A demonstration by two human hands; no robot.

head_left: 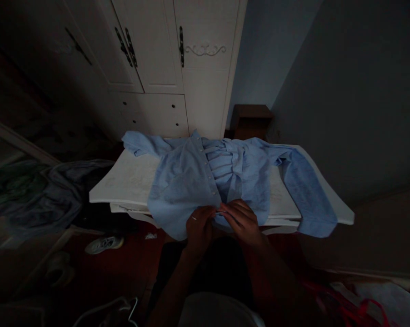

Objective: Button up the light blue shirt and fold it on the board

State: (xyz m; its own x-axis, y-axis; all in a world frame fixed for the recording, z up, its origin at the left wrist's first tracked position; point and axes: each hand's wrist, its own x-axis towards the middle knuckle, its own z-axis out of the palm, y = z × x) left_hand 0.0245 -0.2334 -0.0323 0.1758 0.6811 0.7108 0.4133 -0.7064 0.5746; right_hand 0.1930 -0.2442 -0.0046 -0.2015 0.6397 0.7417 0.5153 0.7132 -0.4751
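Note:
A light blue button-up shirt (184,177) lies spread on a white table (123,181), its front partly open and its row of buttons running toward me. One sleeve reaches left; the other bends down over the table's right front corner. At the near hem, my left hand (198,225) pinches the fabric edge, a ring on one finger. Close beside it, my right hand (241,220) also has its fingers closed on the shirt's edge. Both hands nearly touch at the front opening. Whether a button is between the fingertips I cannot make out.
A white wardrobe (205,77) with dark handles stands behind the table, with a small brown cabinet (254,116) to its right. Piled clothes (65,190) lie at left. A shoe (104,244) rests on the red floor; a white hanger (133,311) shows at the bottom.

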